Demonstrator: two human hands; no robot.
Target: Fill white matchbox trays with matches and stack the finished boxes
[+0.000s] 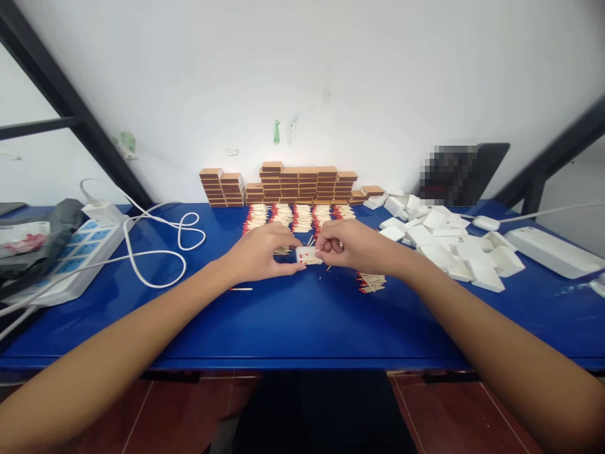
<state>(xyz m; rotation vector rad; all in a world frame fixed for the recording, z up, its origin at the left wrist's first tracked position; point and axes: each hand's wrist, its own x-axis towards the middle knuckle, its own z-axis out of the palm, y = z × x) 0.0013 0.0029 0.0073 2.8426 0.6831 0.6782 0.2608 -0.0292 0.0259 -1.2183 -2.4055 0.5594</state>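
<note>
A small white matchbox tray [307, 255] lies on the blue table with several red-tipped matches in it. The thumb and forefinger of my left hand [259, 251] grip the tray's left end. My right hand [347, 246] is pinched over the right end, with what looks like a pale match between the fingertips; the fingers hide most of it. Just beyond my hands are several bundles of matches [302, 218] in a row. Another small pile of matches [371, 282] lies below my right wrist, and a single match [242, 289] is near my left wrist.
Stacked matchboxes [299, 183] line the wall. A heap of white trays [442, 236] spreads at the right beside a white power strip [553, 252]. At the left are another power strip [85, 252] and a looping white cable [155, 252]. A dark tablet-like object [491, 170] leans at back right.
</note>
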